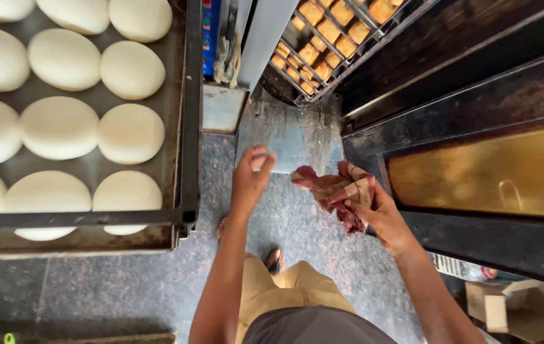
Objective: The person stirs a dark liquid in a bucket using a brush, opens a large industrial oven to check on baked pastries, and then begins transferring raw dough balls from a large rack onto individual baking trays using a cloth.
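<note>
My right hand (379, 213) grips a crumpled red and cream checked cloth (335, 188) in front of a dark oven door (475, 185). My left hand (251, 175) is raised beside the cloth with fingers loosely curled, holding nothing I can see. It hovers just right of a dark metal tray (186, 127) loaded with several pale, round raw dough buns (130, 132). Below the hands I see my legs in tan trousers and sandalled feet on the speckled floor.
The oven door has a yellowish glass window (475, 169). A rack of several golden baked buns (326, 35) stands at the top centre. A second tray edge (68, 239) sits below the dough tray. Cardboard boxes (520, 306) lie at the bottom right.
</note>
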